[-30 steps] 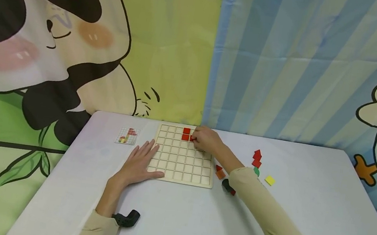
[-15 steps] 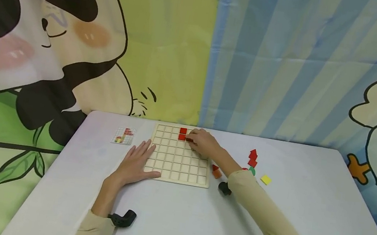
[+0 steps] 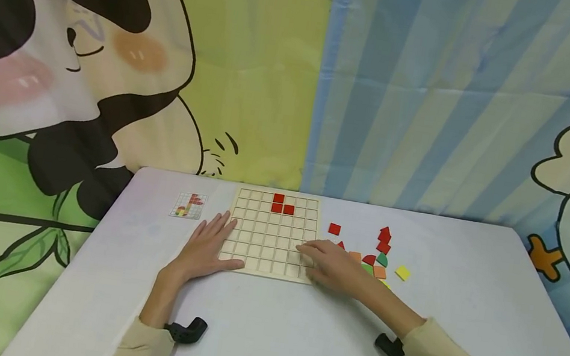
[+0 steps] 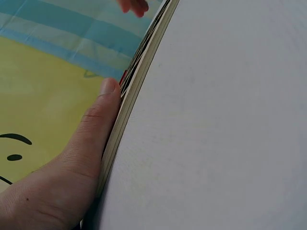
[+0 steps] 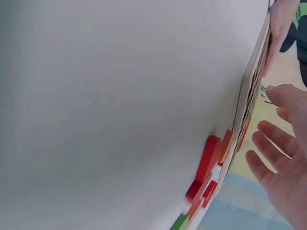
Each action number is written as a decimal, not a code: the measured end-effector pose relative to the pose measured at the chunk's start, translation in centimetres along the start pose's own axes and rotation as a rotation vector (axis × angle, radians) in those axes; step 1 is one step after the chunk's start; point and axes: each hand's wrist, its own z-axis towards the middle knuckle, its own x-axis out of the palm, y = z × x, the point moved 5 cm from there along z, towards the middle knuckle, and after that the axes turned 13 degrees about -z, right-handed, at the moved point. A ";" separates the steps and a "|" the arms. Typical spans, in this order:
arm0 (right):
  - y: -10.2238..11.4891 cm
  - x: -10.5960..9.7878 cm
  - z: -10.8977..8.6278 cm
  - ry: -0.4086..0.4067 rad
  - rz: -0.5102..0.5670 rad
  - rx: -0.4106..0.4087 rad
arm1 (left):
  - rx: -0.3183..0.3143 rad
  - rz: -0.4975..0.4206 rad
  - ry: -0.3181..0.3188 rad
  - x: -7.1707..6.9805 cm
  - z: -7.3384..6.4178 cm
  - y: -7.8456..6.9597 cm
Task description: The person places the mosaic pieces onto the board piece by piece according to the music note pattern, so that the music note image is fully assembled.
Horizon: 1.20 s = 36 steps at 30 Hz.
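Note:
A wooden grid board (image 3: pixel 253 251) lies on the white table with red square tiles (image 3: pixel 278 203) in its upper cells: two stacked in one column and one beside the lower. My left hand (image 3: pixel 205 246) rests with spread fingers on the board's left edge; its thumb (image 4: pixel 98 120) lies along the near edge in the left wrist view. My right hand (image 3: pixel 335 266) hovers over the board's right edge, fingers loosely bent and apart. Nothing shows between those fingers in the right wrist view, where the hand (image 5: pixel 285 143) is beside the board's edge.
Right of the board lie a loose red square (image 3: pixel 335 229), red pieces (image 3: pixel 385 235), a green piece (image 3: pixel 382 260), an orange piece (image 3: pixel 379 272) and a yellow square (image 3: pixel 402 272). A small pattern card (image 3: pixel 188 205) lies left of the board. A printed curtain hangs behind.
My right hand has let go of a red square in the board's second row and drawn back toward the near right. The left hand stays on the board's edge.

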 end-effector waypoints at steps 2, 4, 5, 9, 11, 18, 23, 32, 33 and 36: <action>0.2 -0.5 -1.8 -0.007 0.015 0.021 | 0.004 -0.002 0.002 0.1 0.0 -0.1; 0.2 -0.9 -3.2 -0.017 0.018 0.040 | 0.002 0.001 0.000 0.1 0.1 -0.1; 0.2 -1.1 -3.9 -0.022 0.021 0.050 | 0.000 0.001 -0.002 0.1 0.1 -0.1; -0.3 -1.7 -6.0 -0.060 0.016 0.093 | -0.002 -0.005 -0.004 0.1 0.0 -0.1; -0.6 -1.8 -6.9 -0.082 -0.003 0.107 | 0.000 -0.009 -0.003 0.1 0.1 -0.1; -1.1 -2.7 -10.0 -0.136 -0.027 0.166 | -0.006 -0.010 0.002 0.2 0.0 -0.2; -2.3 -3.3 -11.7 -0.174 -0.061 0.254 | -0.007 -0.017 0.007 0.1 -0.1 -0.3; -3.4 -2.8 -13.0 -0.114 -0.073 0.312 | -0.005 -0.018 0.003 -0.1 -0.1 -0.4; -3.3 -2.8 -13.0 -0.116 -0.080 0.297 | -0.004 -0.018 0.003 -0.1 -0.1 -0.4; -2.9 -2.8 -12.9 -0.133 -0.098 0.255 | -0.005 -0.019 0.004 -0.1 -0.2 -0.4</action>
